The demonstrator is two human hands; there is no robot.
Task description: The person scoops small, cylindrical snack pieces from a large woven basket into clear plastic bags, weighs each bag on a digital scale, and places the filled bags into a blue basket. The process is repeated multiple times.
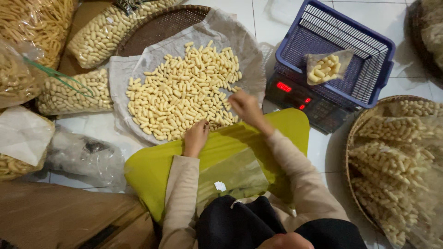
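The left hand (196,137) rested, fingers curled, on the near edge of the pale snack pile (184,92) on its sheet at twelve o'clock, while the right hand (247,108), blurred, seemingly clenched snacks, so the scooping step needed a steady carry toward the small bag (325,67) in the blue basket (369,92) at two o'clock.

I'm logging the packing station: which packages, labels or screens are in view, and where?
Scale screen: dark front under the blue basket, red lit digits.
Small clear bag: in the basket, part-filled with pale snacks.
Large clear bags: upper left, full of snacks.
Flat clear bags: on the lap, with a white label.
Left hand touches the loose snacks.
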